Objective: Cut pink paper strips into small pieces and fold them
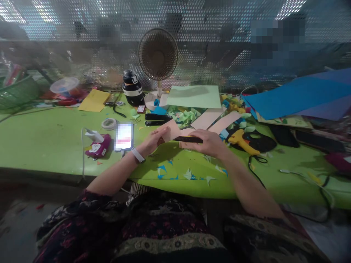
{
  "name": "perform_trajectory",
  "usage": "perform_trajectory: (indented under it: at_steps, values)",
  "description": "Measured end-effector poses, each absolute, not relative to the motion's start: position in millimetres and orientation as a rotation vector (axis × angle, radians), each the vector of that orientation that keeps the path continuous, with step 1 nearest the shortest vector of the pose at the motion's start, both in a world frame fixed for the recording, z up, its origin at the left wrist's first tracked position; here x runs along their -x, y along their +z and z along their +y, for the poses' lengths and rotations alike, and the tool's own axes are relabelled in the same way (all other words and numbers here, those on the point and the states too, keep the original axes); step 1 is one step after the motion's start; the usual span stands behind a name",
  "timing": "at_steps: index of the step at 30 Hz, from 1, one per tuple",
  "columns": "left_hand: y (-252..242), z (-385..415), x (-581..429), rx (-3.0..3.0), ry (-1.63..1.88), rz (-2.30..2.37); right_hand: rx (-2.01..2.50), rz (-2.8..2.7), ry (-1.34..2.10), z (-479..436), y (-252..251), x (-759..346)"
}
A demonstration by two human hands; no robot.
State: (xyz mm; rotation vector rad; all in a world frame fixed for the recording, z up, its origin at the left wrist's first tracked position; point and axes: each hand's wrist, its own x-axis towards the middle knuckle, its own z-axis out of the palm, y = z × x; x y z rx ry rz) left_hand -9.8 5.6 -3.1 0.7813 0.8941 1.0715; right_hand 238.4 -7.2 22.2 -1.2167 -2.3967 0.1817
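Note:
A small pale pink paper piece is pinched between the thumb and fingers of my left hand. My right hand grips a long, slim black tool; its exact kind is unclear. The tool's left end reaches the lower edge of the held paper. More pink paper lies under and beside my right hand, with longer pink strips behind it. Just behind my left hand rests a black stapler. Small blue and green paper scraps are scattered in front of both hands.
A phone, a tape roll and a purple object lie left. A fan and a black bottle stand behind. On the right are a yellow glue gun, cables and blue sheets.

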Motion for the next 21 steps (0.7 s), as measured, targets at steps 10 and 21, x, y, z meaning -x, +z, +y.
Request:
perform_trajectory:
  at_steps: [10,21]
  values:
    - [-9,11,12,-0.763,1.077,0.868,1.233,-2.404,0.257,-8,21,-235]
    - [-10,8,17,-0.994,0.995,1.017,1.146,-2.739,0.660,-26,36,-218]
